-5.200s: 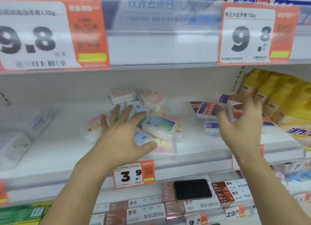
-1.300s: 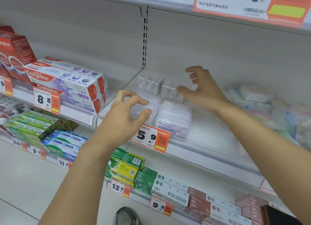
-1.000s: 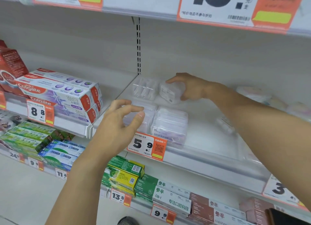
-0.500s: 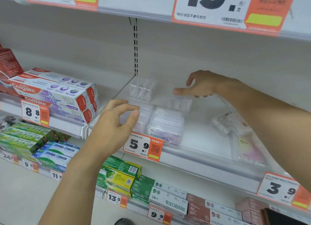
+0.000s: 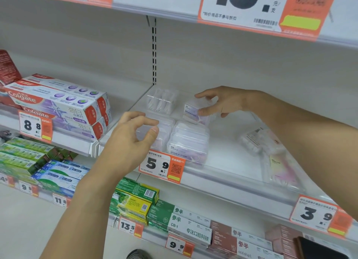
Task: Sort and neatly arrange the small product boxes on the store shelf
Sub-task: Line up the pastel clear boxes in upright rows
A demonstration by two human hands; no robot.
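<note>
Right now a small clear box [image 5: 195, 111] with a pale label sits toward the back of the white shelf [image 5: 228, 154], pinched in the right hand [image 5: 222, 102]: thumb on its near lower edge, fingers curled over its top, so that grip is closed on the box. Just left of it, at the back, stands another clear box [image 5: 160, 101], untouched. In front, two more clear boxes lie side by side at the shelf's front lip: the right one [image 5: 188, 144] in plain view, the left one [image 5: 160, 131] partly behind the left hand [image 5: 129, 140]. That hand hovers at the left box with thumb and forefinger curved toward each other, a narrow gap between them; whether they touch the box cannot be told. Below these boxes hangs an orange-and-white 5.9 tag [image 5: 161, 165]. Farther right on the same shelf lie loose clear packets [image 5: 259, 140], blurred, behind a transparent front rail. Left of the shelf, Colgate cartons [image 5: 58, 103] are stacked on the neighbouring shelf, and green boxes [image 5: 135, 196] fill the row beneath.
</note>
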